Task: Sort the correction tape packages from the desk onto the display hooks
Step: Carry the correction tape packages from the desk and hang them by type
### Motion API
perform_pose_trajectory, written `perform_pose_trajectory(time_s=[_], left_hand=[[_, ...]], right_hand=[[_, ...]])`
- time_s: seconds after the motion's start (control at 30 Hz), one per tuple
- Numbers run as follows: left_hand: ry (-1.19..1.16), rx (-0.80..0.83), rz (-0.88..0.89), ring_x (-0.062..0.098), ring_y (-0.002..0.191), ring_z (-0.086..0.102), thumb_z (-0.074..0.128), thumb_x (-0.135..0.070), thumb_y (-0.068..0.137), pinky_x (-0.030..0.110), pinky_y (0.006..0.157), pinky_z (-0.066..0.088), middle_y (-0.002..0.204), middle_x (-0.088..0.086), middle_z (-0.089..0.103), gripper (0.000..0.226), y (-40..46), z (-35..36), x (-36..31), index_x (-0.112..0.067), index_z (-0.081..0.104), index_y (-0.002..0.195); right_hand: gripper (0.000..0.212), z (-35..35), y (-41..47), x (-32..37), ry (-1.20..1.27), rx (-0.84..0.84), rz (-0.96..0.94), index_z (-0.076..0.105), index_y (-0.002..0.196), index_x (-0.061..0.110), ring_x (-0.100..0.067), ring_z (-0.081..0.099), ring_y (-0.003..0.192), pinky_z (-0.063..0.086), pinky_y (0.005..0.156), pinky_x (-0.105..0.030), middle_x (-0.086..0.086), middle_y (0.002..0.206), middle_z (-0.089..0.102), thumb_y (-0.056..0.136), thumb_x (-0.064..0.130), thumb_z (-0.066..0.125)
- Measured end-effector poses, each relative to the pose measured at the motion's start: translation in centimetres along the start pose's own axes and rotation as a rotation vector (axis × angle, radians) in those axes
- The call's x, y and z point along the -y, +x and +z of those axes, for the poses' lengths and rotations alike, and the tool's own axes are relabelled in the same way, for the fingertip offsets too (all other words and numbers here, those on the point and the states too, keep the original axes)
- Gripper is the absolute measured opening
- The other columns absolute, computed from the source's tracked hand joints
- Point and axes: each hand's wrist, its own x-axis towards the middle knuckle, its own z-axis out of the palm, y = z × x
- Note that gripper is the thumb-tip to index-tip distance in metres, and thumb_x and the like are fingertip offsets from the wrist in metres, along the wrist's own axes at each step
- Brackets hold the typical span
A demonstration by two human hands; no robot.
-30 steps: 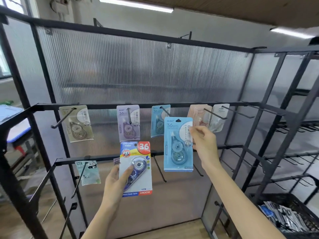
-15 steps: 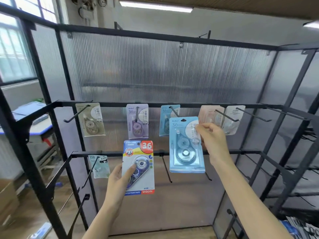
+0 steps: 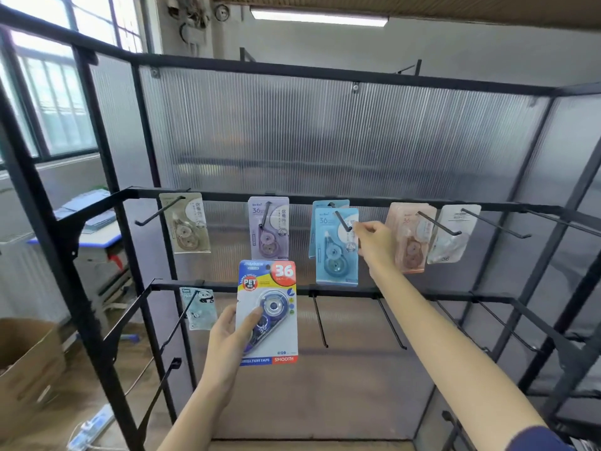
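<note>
**Blue package reaches the hook**

The blue correction tape package [image 3: 336, 247] has risen from mid-air onto the top-rail hook [image 3: 342, 220], hanging upright, long axis vertical, before another blue pack. The right hand [image 3: 377, 240] pinches its upper right corner. The left hand [image 3: 232, 333] grips the white "36" package [image 3: 268, 312], upright, label facing the camera, below the lilac package [image 3: 268, 227].

Nine correction tape packages: one beige [image 3: 187, 222], one purple [image 3: 268, 227], two blue [image 3: 336, 247], two pink [image 3: 410, 237], one clear [image 3: 452, 234], one panda-print [image 3: 198, 307], and one multicoloured [image 3: 268, 312] at 6 o'clock. Two hands: left hand [image 3: 227, 340], right hand [image 3: 375, 240]. One cardboard box [image 3: 29, 362] at 8 o'clock.
</note>
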Motion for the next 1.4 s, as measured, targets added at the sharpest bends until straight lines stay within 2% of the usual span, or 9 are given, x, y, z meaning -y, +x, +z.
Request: perform_pose_trajectory(time_s=[0.2,0.37,0.47,0.6,0.8,0.87,0.97,1.2,1.4], left_hand=[[-0.021,-0.03,0.034,0.028,0.089,0.073,0.069,-0.018,0.089,0.036,0.074,0.057,0.1,0.007,0.076,0.021,-1.4,0.4,-0.5,-0.011,0.063,0.107],[-0.02,-0.051,0.037,0.027,0.089,0.073,0.065,-0.017,0.089,0.036,0.073,0.058,0.099,0.007,0.076,0.018,-2.7,0.6,-0.5,-0.009,0.061,0.106],[-0.013,-0.038,0.032,0.028,0.09,0.073,0.065,-0.016,0.09,0.033,0.07,0.058,0.1,0.007,0.076,0.018,-3.1,0.5,-0.5,-0.009,0.061,0.106],[-0.018,0.006,0.045,0.025,0.089,0.073,0.065,-0.017,0.09,0.027,0.062,0.058,0.099,0.006,0.076,0.018,-3.5,0.8,-0.7,-0.01,0.06,0.106],[-0.061,0.119,0.009,0.027,0.092,0.072,0.066,-0.015,0.089,0.039,0.077,0.057,0.101,0.008,0.076,0.016,-3.7,3.1,-0.7,-0.011,0.063,0.104],[-0.09,0.187,-0.006,0.023,0.089,0.072,0.067,-0.016,0.086,0.034,0.072,0.058,0.101,0.007,0.076,0.02,-4.0,4.6,-0.4,-0.009,0.064,0.105],[-0.073,0.294,-0.027,0.023,0.09,0.073,0.076,-0.023,0.081,0.036,0.075,0.057,0.101,0.007,0.076,0.032,-4.8,7.5,-0.1,-0.009,0.065,0.108],[-0.023,0.484,-0.025,0.021,0.091,0.073,0.067,-0.018,0.09,0.031,0.075,0.054,0.101,0.003,0.076,0.019,-6.7,15.2,0.0,-0.011,0.065,0.108],[-0.029,0.581,-0.011,0.016,0.084,0.072,0.066,-0.014,0.09,0.023,0.064,0.054,0.097,0.004,0.076,0.015,-7.0,22.9,-0.1,-0.007,0.064,0.104]], right_hand=[[0.026,2.3,3.3,-0.7,-0.026,-0.031,0.06,0.07,0.102,0.005,-0.026,0.068,0.087,0.058,0.079,-0.047,-0.011,0.098,0.072,0.092,0.027,0.062],[0.026,3.0,3.4,-0.9,0.013,-0.054,0.115,0.067,0.103,0.0,-0.029,0.068,0.09,0.056,0.076,-0.038,-0.014,0.1,0.07,0.093,0.023,0.061],[0.023,2.3,1.7,-1.1,0.051,-0.054,0.126,0.062,0.102,0.001,-0.025,0.064,0.092,0.047,0.07,-0.032,-0.011,0.099,0.067,0.092,0.022,0.06],[0.01,0.4,-3.8,-0.7,0.15,0.082,0.065,0.06,0.099,0.01,-0.02,0.065,0.085,0.056,0.079,-0.033,-0.003,0.091,0.066,0.094,0.018,0.058],[0.015,-3.9,-12.3,0.1,0.253,0.284,0.101,0.067,0.096,0.012,-0.021,0.07,0.088,0.057,0.081,-0.031,-0.005,0.095,0.073,0.095,0.024,0.058],[0.018,-5.7,-13.9,-0.2,0.241,0.281,0.114,0.068,0.097,0.011,-0.022,0.071,0.09,0.057,0.082,-0.032,-0.005,0.096,0.074,0.095,0.027,0.059],[0.018,-8.9,-15.7,-0.7,0.24,0.232,0.128,0.065,0.1,0.01,-0.021,0.071,0.09,0.056,0.081,-0.033,-0.005,0.095,0.075,0.094,0.026,0.059],[0.012,-16.7,-15.6,-1.7,0.247,0.01,0.124,0.067,0.097,0.009,-0.029,0.07,0.093,0.053,0.087,-0.047,-0.008,0.095,0.074,0.094,0.017,0.059],[0.011,-23.3,-11.6,-2.7,0.315,-0.085,0.103,0.065,0.095,0.011,-0.019,0.07,0.081,0.054,0.081,-0.041,-0.004,0.088,0.075,0.096,0.016,0.056]])
